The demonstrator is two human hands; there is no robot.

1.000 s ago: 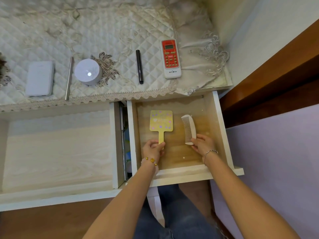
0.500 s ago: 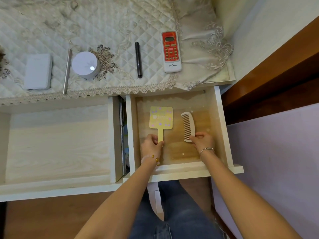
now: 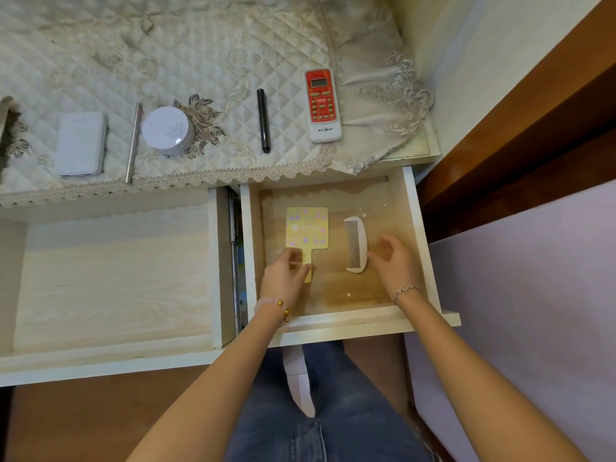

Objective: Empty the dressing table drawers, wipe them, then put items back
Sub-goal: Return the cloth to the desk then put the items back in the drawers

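The small right drawer (image 3: 350, 320) stands pulled out. On its wooden floor lie a yellow hand mirror (image 3: 306, 228) with pastel dots and, to its right, a white comb (image 3: 355, 245). My left hand (image 3: 285, 273) sits just left of the mirror's handle with fingers loosely curled, and its thumb tip touches the handle. My right hand (image 3: 395, 261) hovers just right of the comb with relaxed, spread fingers and holds nothing. The wide left drawer (image 3: 110, 361) is also pulled out and has nothing in it.
On the quilted lace cover (image 3: 200, 55) of the table top lie a red and white remote (image 3: 322, 105), a black pen (image 3: 263, 120), a round white jar (image 3: 168, 130), a thin metal rod (image 3: 133, 141) and a flat white box (image 3: 81, 143). A wall and a wooden frame close off the right side.
My right hand has let go of the comb and drawn off to its right. My left hand has loosened on the mirror's handle and slid left. Mirror and comb now lie flat.
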